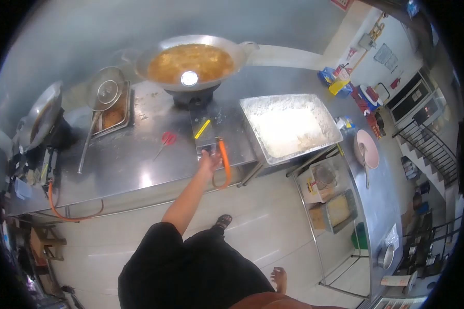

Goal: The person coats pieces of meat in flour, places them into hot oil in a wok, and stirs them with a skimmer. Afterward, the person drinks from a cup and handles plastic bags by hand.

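Observation:
My left hand (pixel 208 160) reaches to the front end of a gas burner (pixel 202 126), its fingers closed around the control knob, which they mostly cover. An orange gas hose (pixel 225 160) curves down just right of this hand. On the burner's far end sits a wide wok (pixel 232 46) filled with bubbling brown-orange oil (pixel 191 57). Pale pieces seem to float in the oil. Low in the view, my right hand (pixel 279 278) hangs at my side over the floor with nothing in it, fingers loosely apart.
Red-handled scissors (pixel 167 138) and a long-handled strainer (pixel 99 100) on a tray (pixel 126 116) lie to the left. A second wok (pixel 41 116) stands at the far left. To the right are a flour-filled metal pan (pixel 252 121) and a pink bowl (pixel 374 154).

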The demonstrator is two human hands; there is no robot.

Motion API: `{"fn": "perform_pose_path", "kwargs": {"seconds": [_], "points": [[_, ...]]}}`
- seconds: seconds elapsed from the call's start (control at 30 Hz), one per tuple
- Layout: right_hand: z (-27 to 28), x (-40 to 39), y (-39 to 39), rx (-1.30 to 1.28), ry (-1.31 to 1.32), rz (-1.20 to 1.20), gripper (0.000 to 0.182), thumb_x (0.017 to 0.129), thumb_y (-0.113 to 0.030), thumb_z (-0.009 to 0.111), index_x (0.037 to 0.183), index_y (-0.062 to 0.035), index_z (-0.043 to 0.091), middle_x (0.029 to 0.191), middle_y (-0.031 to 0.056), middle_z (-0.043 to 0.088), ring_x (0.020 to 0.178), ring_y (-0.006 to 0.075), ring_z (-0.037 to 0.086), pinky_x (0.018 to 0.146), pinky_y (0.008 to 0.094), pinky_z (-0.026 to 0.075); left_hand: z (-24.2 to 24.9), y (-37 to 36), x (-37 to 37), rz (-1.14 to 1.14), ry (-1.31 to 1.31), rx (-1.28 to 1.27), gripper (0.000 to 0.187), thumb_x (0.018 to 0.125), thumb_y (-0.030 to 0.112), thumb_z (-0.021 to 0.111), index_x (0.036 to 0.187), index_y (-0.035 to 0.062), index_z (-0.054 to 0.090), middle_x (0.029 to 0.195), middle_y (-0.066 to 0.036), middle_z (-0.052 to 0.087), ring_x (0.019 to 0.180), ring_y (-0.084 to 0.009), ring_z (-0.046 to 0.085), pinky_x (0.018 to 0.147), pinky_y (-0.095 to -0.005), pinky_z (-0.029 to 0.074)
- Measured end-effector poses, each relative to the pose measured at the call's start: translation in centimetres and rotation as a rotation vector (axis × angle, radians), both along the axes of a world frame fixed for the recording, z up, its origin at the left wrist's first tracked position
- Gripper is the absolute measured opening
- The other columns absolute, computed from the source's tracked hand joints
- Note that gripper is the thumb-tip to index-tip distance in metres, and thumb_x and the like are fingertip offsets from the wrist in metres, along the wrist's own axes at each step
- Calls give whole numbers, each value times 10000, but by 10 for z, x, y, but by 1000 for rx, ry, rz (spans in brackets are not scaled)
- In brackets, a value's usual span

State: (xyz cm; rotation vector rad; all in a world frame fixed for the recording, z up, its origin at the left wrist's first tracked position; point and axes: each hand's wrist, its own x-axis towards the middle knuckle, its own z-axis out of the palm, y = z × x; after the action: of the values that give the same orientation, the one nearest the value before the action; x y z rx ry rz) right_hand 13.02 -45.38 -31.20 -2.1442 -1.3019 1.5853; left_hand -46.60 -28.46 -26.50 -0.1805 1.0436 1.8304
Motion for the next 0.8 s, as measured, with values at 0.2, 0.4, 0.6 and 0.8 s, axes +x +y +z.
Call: {"fn": "perform_pose_path", "kwargs": {"seconds": [0.2,0.4,0.6,0.8], "points": [[-5,30,69,-78,165,-41,169,803,-107,537,970,-89,554,678,78,593,517,145,556,420,269,443,-12,-11,-1,-17,251,-67,435,906,434,401,998,18,489,863,-117,612,709,-217,608,600,-326,507],[46,21,105,-49,-172,442,132,830,-136,527,959,-123,555,673,76,590,518,151,553,431,278,444,4,-10,8,52,744,-408,318,904,293,460,784,7,532,600,-61,563,477,-142,546,415,-293,413],[16,14,138,-166,-153,103,152,828,-162,544,961,-88,558,694,86,610,546,154,571,448,279,459,-2,-3,12,98,730,-453,335,898,296,464,743,7,532,519,-35,506,429,-128,508,403,-289,399],[17,-25,157,-130,-170,206,188,819,-166,555,979,-69,577,708,90,623,546,145,575,437,279,462,-1,-6,10,84,741,-392,310,905,300,457,770,31,531,566,-20,511,454,-109,488,401,-269,386]]}}
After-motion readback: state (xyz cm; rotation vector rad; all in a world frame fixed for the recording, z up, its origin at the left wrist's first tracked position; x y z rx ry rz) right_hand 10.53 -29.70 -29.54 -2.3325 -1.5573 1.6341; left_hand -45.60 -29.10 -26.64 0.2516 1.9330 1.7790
